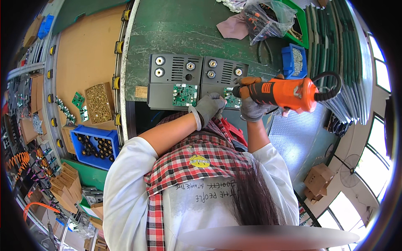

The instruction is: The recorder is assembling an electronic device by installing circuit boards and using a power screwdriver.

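The gloved left hand (209, 107) rests with curled fingers on the near edge of the right grey panel (222, 81), beside its green circuit board (231, 98). The gloved right hand (252, 109) grips an orange power screwdriver (284, 93), tip over that board. Beyond, 2 panels lie side by side on the green tabletop (176, 33), a blue screw bin (296, 60) further right.

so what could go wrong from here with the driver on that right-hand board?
1. The left hand rests on the gray panel right beside the green board, so a slipping bit could hit the fingers.
2. The right hand holds the orange electric screwdriver near its tip; its black cord could snag the stacked trays.
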`<state>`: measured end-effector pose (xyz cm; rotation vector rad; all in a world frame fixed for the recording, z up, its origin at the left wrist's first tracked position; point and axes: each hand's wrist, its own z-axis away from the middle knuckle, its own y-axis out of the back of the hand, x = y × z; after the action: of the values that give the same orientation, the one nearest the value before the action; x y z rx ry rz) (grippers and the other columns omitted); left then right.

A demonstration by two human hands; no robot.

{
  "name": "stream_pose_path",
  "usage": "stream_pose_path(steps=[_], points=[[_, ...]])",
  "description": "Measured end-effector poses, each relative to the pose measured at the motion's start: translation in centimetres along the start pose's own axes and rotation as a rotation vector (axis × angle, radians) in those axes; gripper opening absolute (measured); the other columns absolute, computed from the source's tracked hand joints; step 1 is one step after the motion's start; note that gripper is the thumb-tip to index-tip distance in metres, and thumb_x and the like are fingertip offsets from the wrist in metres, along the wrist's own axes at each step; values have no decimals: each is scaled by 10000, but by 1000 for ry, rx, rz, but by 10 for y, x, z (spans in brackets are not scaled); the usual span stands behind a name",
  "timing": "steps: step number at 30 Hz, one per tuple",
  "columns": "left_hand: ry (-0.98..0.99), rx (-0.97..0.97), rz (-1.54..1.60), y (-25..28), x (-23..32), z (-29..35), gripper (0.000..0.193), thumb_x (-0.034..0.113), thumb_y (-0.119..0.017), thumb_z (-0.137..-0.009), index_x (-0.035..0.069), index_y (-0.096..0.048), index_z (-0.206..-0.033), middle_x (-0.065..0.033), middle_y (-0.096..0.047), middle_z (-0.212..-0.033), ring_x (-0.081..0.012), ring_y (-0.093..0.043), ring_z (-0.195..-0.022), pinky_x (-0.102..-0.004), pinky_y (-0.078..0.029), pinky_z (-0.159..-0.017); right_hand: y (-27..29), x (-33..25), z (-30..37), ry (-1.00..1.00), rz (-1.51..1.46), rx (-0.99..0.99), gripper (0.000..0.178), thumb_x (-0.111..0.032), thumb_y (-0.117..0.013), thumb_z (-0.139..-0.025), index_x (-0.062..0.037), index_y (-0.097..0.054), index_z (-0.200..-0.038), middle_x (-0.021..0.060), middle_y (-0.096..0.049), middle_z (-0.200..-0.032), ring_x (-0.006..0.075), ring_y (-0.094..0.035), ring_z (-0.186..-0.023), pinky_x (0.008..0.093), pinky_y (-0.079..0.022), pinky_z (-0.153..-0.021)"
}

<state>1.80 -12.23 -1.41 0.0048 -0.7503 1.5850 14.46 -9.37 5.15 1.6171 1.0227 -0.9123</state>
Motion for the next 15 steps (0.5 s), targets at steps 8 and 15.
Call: stream_pose_path(steps=[8,15], points=[[-179,-50,240,14,21,47,167,219,-486,-847,61,-513,-799,3,-475,-621,-72,-421,-463,-201,-370,-400,9,-66,-2,32,-585,167,228,-152,-636,-668,-22,-505,-802,88,-545,-749,188,-518,-715,351,-420,-732],[-122,-94,250,27,26,77,165,222,-473,-854,70,-479,-791,3,-453,-632,-79,-386,-480,-210,-323,-406,-1,-85,12,47,-726,16,381,-327,-678,-670,-50,-471,-830,66,-484,-732,173,-459,-690,344,-380,-702]])
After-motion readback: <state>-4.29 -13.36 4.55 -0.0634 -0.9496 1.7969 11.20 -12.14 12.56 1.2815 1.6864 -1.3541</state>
